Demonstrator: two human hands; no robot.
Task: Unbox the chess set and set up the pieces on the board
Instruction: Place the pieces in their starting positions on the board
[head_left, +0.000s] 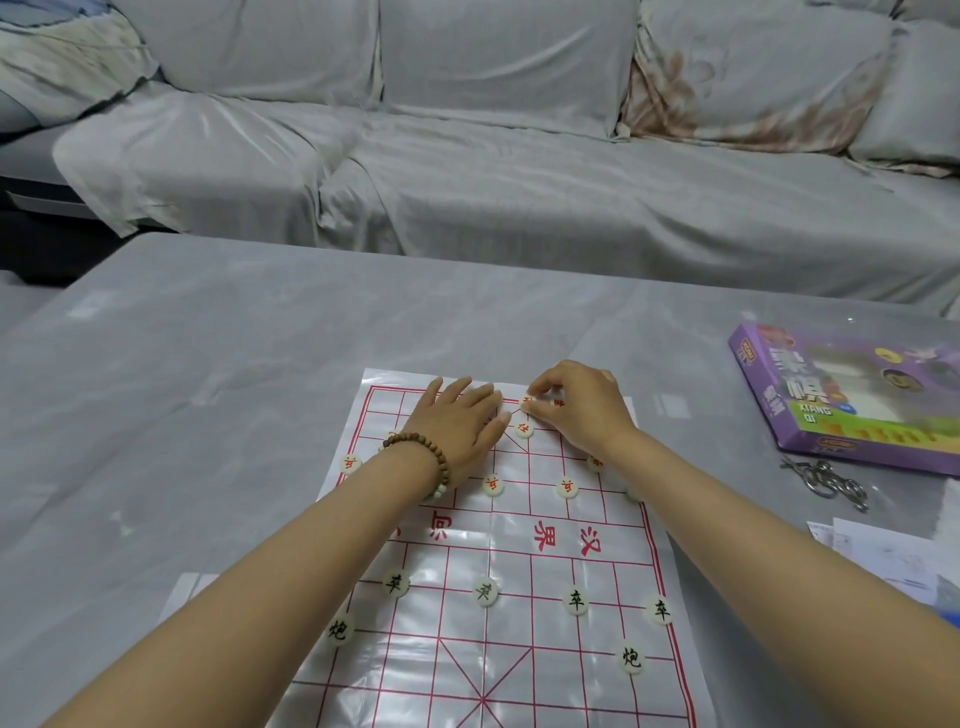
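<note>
A plastic xiangqi board sheet (519, 639) with red lines lies on the grey table. Round white pieces stand on it: red-lettered ones such as the piece (523, 429) at the far side, black-lettered ones such as the piece (575, 601) nearer me. My left hand (457, 421), with a bead bracelet on the wrist, lies flat with straight fingers on the far left part of the board. My right hand (576, 402) pinches a red-lettered piece (527, 401) at the board's far edge. Some far pieces are hidden under my hands.
The purple chess box (852, 400) lies at the right of the table. In front of it are metal ring puzzles (826, 480) and some papers (878, 556). A sofa under a grey cover (467, 156) runs behind the table.
</note>
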